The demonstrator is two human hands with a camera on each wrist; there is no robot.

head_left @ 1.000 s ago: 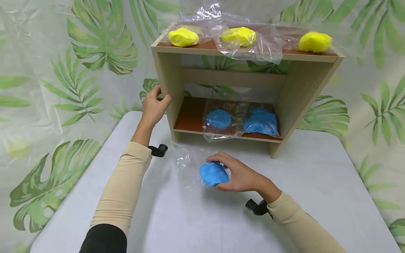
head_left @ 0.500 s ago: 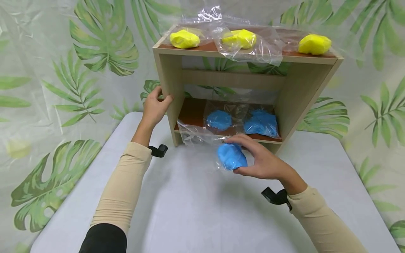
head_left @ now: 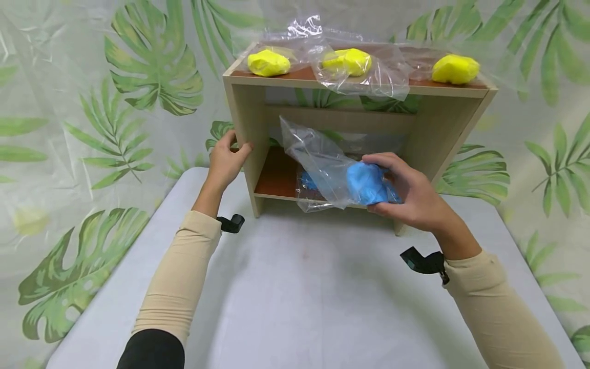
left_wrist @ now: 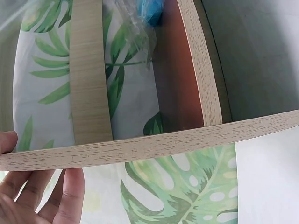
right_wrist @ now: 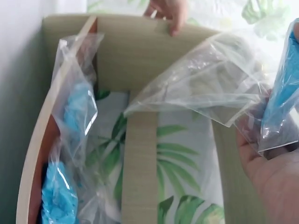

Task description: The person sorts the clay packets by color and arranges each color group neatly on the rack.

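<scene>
My right hand holds a blue clay-like lump in a clear plastic bag, thumb below and fingers above. It is raised in front of the small wooden shelf's opening, and the bag's loose end spreads leftward. With the left hand I grip the front edge of the shelf's left side panel, thumb on the inner face and fingers outside, as the left wrist view shows. Two more bagged blue lumps, a nearer one and a farther one, lie on the lower board, mostly hidden in the head view.
Three bagged yellow lumps, left, middle and right, sit on the shelf's top board. The left part of the lower board shows bare reddish-brown. A white-covered table carries the shelf; leaf-patterned sheeting hangs behind.
My right hand has lifted the bagged blue lump from near the tabletop, up and rightward to the shelf's opening. The left hand has kept its grip on the side panel.
</scene>
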